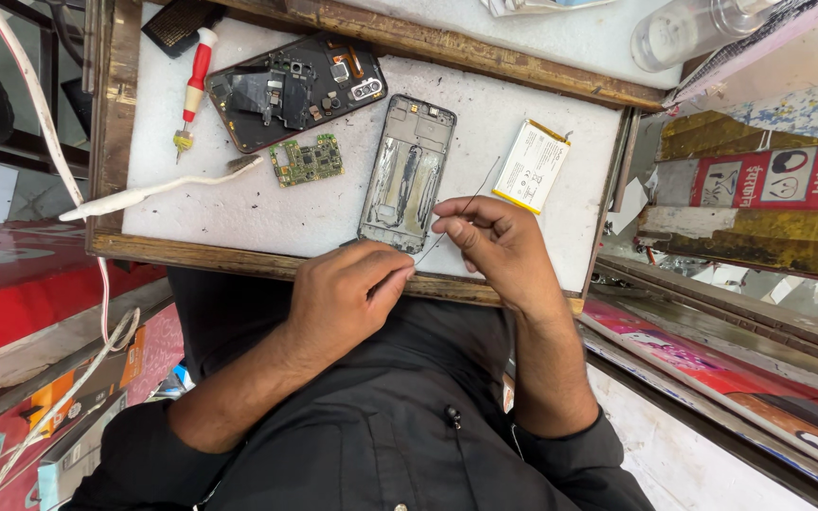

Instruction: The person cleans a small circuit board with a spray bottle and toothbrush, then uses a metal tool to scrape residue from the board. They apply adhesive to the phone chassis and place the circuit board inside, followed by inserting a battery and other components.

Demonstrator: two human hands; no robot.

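Wire [466, 210] (thin, faint) | pinched by both hands [338, 303] [494, 248] | phone frame [407, 175] beside

Red-handled screwdriver [195, 83], green circuit board [307, 160], white battery [531, 166]; white toothbrush [158, 189], clear bottle [688, 28]

1. The left hand [343, 298] and right hand [499, 248] pinch a thin dark wire [466, 206] between them.
2. Just above lies a bare phone frame [407, 173] on the white tabletop [239, 208].
3. A battery [532, 166], a green circuit board [307, 160] and a red screwdriver [195, 85] lie nearby.
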